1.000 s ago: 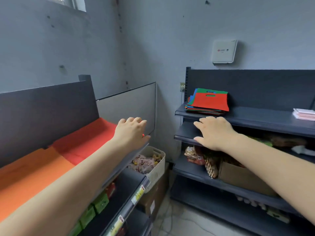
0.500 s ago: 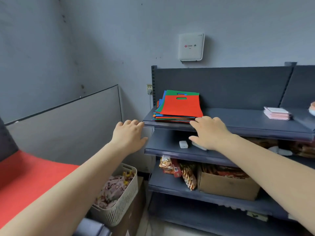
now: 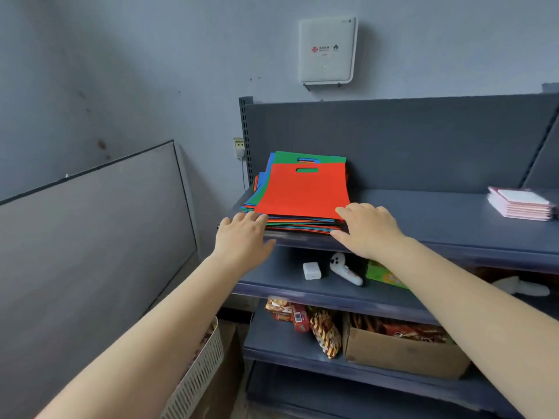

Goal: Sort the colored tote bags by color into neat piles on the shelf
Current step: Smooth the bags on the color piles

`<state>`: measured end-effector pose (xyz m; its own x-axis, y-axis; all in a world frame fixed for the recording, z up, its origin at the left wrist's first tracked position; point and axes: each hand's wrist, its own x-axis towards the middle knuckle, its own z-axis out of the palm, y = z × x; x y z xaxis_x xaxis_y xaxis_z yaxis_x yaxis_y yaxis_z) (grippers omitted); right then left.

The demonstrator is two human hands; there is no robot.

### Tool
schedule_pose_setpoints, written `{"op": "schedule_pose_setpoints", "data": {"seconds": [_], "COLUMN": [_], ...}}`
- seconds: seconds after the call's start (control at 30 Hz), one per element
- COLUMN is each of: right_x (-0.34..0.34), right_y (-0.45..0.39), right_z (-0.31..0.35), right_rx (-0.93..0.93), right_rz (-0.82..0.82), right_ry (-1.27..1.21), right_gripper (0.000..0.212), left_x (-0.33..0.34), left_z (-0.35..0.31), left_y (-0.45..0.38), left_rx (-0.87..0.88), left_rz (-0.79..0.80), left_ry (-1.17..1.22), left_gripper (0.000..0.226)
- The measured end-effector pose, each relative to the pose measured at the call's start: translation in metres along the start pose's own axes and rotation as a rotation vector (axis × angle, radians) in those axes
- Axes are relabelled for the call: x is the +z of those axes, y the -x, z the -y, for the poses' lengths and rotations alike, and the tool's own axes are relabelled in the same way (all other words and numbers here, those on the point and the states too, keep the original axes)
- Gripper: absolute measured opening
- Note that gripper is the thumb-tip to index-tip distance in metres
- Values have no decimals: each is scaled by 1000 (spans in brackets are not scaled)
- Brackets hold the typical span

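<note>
Soft, even, bluish daylight was cast over the scene, with no glare. Deep shadow was seen beneath the shelves (image 3: 453, 219) toward 5 o'clock. Straight lines were bowed by wide-angle distortion at the edges.

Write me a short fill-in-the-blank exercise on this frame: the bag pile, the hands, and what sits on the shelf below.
1. The top bag of the tote bag stack is ____ in colour.
2. The bag just beneath it, showing at the far edge, is ____.
3. The right hand rests at the stack's near ____ corner, the left hand at the other.
4. The white charger and white controller lie one shelf ____ the stack.

Missing words: red; green; right; below
</note>
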<state>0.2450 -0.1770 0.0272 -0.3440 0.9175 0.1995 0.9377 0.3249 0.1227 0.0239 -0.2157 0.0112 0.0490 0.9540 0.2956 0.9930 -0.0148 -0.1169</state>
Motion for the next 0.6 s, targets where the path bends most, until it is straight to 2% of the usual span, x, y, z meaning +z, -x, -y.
{"op": "schedule_pose_setpoints", "data": {"seconds": [0.27,0.4,0.5,0.6], "right_x": [54,80,97,108], "right_y": [-76,-103,-117,-129], "right_z": [-20,-29,-34,-38], "right_rx": [152,339,500,632], "right_rz": [45,46,20,-44], "right_ry": [-176,-435,-613,-816], "right_gripper": [53,54,54,36], "left_x": [65,97,116,127], "left_z": [13,28,31,33], "left_y": [-91,-132,-151,-162], "left_rx": [-18,0,24,23], "left_rz": [56,61,52,51], "left_ry": [109,175,282,367], "left_gripper": [45,46,65,65]}}
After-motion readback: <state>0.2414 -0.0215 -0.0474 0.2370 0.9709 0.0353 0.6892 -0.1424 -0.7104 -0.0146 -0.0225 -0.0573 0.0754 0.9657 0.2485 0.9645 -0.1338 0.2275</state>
